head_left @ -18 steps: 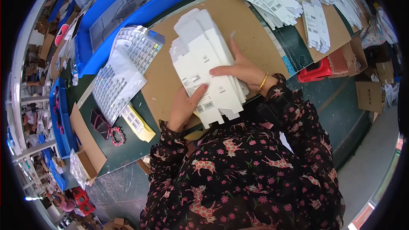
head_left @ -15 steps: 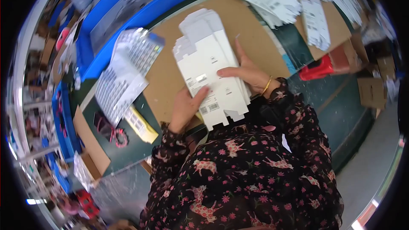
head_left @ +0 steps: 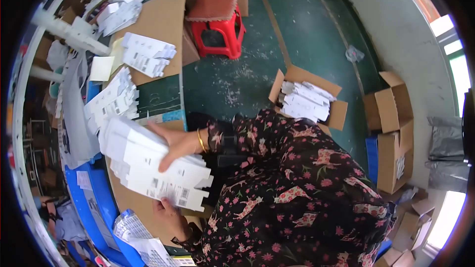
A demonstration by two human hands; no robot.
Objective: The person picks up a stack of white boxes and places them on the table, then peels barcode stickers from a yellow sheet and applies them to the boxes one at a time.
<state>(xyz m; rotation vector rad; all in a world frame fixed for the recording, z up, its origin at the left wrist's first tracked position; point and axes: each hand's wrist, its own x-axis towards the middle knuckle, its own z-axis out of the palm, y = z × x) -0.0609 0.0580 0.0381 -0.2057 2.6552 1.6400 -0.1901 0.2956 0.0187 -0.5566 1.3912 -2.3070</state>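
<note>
Flattened white cartons (head_left: 153,168), stacked as a bundle, were held between both hands above a brown cardboard sheet (head_left: 129,199). The right hand (head_left: 174,143) was spread flat on top; the left hand (head_left: 166,212) was curled under the bundle's near edge. Beyond the right hand, more white carton stacks (head_left: 113,100) were spread. A red stool (head_left: 217,22) and an open box of cartons (head_left: 307,100) were seen well apart on the green floor (head_left: 297,29).
</note>
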